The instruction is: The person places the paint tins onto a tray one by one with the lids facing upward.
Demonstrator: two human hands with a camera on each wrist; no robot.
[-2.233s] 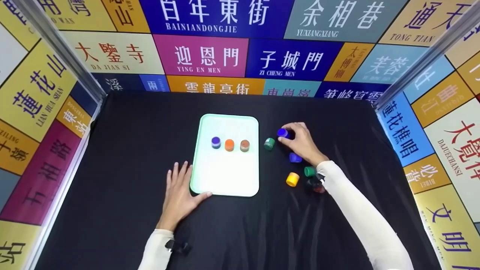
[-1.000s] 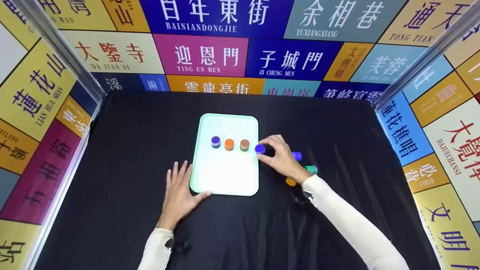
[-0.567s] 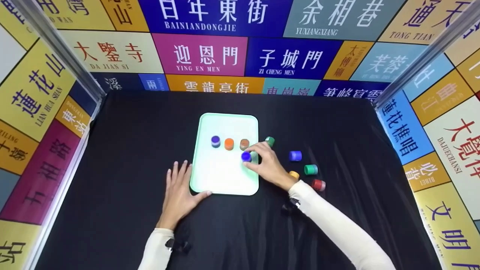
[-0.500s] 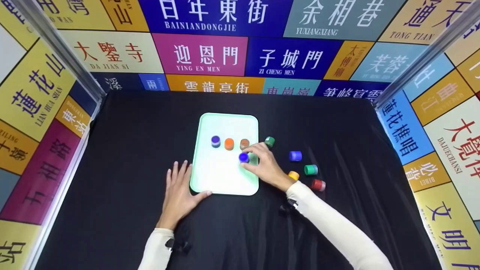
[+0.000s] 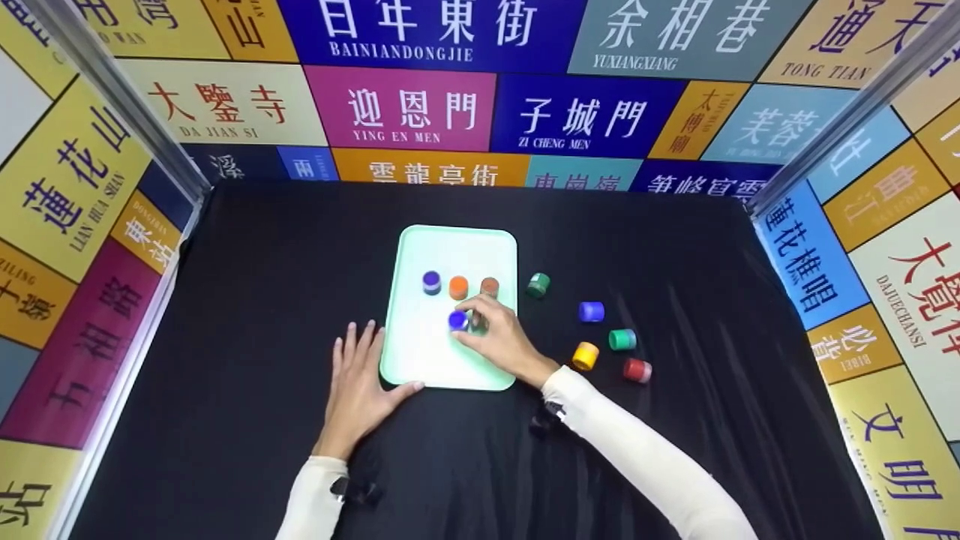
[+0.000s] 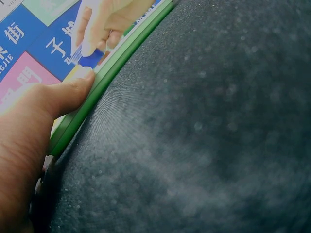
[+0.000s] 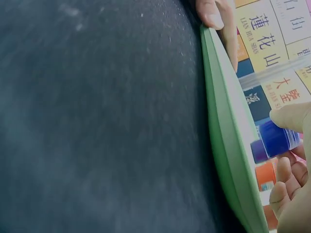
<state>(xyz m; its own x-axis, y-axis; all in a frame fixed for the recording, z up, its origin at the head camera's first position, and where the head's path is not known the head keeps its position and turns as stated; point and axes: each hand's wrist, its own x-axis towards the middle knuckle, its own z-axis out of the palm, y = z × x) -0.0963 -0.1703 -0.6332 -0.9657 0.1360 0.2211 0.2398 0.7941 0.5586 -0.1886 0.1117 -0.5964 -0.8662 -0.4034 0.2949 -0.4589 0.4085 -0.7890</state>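
Note:
My right hand [image 5: 499, 337] pinches a small blue paint jar [image 5: 457, 321] between thumb and fingers, over the light green tray [image 5: 420, 356]. In the right wrist view the jar [image 7: 277, 138] has a blue lid and a clear end. Behind it on the tray, a purple jar [image 5: 431, 282], an orange jar [image 5: 458, 287] and a brown jar [image 5: 490, 285] stand in a row; fingers partly cover the brown one. My left hand [image 5: 360, 405] lies at the tray's near left corner with fingers spread. Its thumb [image 6: 75, 92] rests along the tray's rim.
Right of the tray, on black cloth [image 5: 285, 262], lie a dark green jar [image 5: 538, 284], a blue-violet jar [image 5: 591, 312], a green jar [image 5: 622, 340], a yellow jar [image 5: 586, 355] and a red jar [image 5: 637, 370]. Printed wall panels [image 5: 420, 109] enclose the back and sides.
My right hand has carried the blue jar from the cloth beside the dark green jar leftward, over the tray's right rim, to below the orange jar. The left hand has stayed put.

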